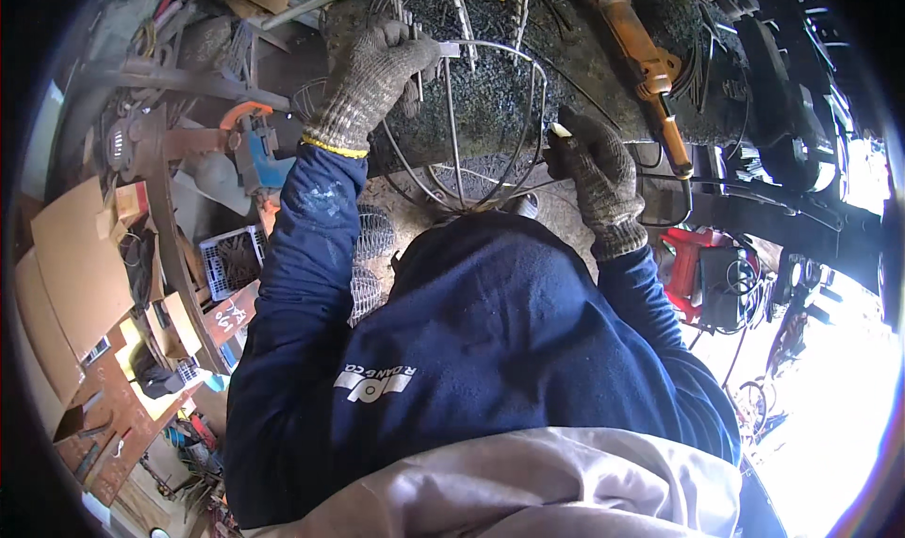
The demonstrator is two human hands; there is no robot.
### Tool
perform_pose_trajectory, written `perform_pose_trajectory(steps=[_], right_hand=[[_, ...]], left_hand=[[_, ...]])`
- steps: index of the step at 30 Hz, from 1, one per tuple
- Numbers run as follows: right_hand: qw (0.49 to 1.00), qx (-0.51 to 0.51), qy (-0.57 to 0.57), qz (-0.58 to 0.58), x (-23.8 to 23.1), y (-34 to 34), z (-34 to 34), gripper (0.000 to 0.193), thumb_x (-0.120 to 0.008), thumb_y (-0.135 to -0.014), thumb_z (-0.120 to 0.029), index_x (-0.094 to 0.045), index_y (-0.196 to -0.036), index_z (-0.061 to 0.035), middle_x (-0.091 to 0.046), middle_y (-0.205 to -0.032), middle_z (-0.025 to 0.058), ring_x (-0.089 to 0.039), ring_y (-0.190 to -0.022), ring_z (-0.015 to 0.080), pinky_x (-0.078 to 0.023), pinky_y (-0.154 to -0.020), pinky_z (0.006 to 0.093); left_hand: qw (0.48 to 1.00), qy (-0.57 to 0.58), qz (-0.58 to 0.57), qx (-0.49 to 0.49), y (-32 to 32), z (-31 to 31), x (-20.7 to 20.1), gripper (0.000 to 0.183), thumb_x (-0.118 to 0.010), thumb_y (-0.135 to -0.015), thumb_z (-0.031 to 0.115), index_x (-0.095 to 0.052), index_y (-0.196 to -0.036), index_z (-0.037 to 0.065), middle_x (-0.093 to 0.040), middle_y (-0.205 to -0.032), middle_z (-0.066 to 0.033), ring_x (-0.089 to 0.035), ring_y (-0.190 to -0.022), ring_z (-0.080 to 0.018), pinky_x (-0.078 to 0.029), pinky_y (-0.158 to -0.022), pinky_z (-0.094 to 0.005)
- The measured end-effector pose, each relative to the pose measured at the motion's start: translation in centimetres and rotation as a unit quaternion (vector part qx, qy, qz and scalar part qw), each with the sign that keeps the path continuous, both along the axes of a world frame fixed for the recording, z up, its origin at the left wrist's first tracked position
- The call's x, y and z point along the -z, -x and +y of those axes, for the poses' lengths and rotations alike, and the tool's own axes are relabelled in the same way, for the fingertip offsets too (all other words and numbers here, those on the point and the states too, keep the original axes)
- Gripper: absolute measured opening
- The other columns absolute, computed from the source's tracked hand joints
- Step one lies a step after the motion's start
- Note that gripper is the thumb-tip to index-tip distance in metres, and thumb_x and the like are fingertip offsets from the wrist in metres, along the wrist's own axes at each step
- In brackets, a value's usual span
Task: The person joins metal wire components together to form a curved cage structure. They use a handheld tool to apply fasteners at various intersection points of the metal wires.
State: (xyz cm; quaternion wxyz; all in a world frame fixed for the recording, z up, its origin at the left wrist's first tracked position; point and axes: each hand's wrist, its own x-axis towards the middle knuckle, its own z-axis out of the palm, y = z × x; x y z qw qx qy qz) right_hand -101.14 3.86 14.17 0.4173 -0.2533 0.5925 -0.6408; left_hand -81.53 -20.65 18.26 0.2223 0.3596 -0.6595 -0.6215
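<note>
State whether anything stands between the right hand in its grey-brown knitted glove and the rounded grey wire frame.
Nothing visible stands between them: the right hand is beside the right side of the wire frame. Whether they touch is unclear; the orange angle grinder lies outside that gap.

The wide fisheye camera looks down from the person's head, past the sweater [518,349] close below, toward the bench [589,90] at top. The left hand [382,81] and right hand [600,177] lie farther off.

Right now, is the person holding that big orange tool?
No, the orange tool lies on the dark worktable, touching neither the left hand nor the right hand.
</note>
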Motion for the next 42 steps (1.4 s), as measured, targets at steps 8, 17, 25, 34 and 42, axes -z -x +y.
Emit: perform_pose_trajectory(steps=[8, 17, 25, 34, 42], right_hand=[[0.909, -0.144, 0.079, 0.384, -5.3, 1.1, -6.5, 0.025, -0.071, -0.097, -0.016, -0.071, -0.118, -0.0037, -0.074, -0.093, 0.0123, -0.073, -0.084, 0.0226, -0.058, -0.075, 0.0345], [0.859, -0.24, 0.034, 0.45, -6.5, 0.6, -12.6, 0.033, -0.065, -0.1, -0.032, -0.07, -0.123, -0.0093, -0.074, -0.11, 0.0151, -0.071, -0.105, 0.0354, -0.057, -0.089, 0.0444], [0.797, -0.23, 0.099, 0.55, -6.9, 0.1, -13.4, 0.031, -0.063, -0.1, -0.031, -0.071, -0.121, -0.0101, -0.074, -0.11, 0.0146, -0.071, -0.102, 0.0359, -0.058, -0.087, 0.0449], [0.788, -0.218, 0.116, 0.564, -6.6, 0.6, -13.3, 0.03, -0.063, -0.1, -0.032, -0.072, -0.119, -0.0107, -0.075, -0.106, 0.0129, -0.072, -0.098, 0.0355, -0.059, -0.083, 0.045], [0.772, -0.219, 0.114, 0.586, -7.4, 0.3, -13.4, 0.028, -0.063, -0.1, -0.033, -0.072, -0.117, -0.0119, -0.074, -0.103, 0.0124, -0.072, -0.095, 0.0356, -0.059, -0.081, 0.0452]], left_hand=[[0.998, 0.056, 0.029, -0.026, 0.3, -0.1, 1.0, 0.02, -0.075, -0.093, 0.026, -0.067, -0.091, 0.007, -0.058, -0.076, 0.0017, -0.052, -0.06, -0.0057, -0.039, -0.053, -0.0215], [0.999, 0.016, -0.006, -0.028, 0.8, 0.7, -0.5, 0.013, -0.07, -0.094, 0.019, -0.066, -0.096, 0.006, -0.06, -0.073, 0.0012, -0.056, -0.055, -0.0073, -0.047, -0.044, -0.0256], [0.998, 0.063, -0.016, -0.026, 0.4, 0.2, 0.5, 0.013, -0.068, -0.096, 0.018, -0.068, -0.099, 0.005, -0.064, -0.073, -0.0015, -0.057, -0.051, -0.0099, -0.049, -0.045, -0.0253], [0.998, 0.047, -0.016, -0.029, 0.4, 0.1, 0.1, 0.012, -0.069, -0.094, 0.015, -0.069, -0.097, 0.004, -0.065, -0.073, -0.0028, -0.059, -0.051, -0.0111, -0.049, -0.045, -0.026], [0.999, 0.027, 0.035, -0.029, 0.4, 0.0, 0.4, 0.013, -0.071, -0.093, 0.016, -0.069, -0.096, 0.004, -0.064, -0.073, -0.0044, -0.06, -0.049, -0.0126, -0.048, -0.043, -0.0264]])
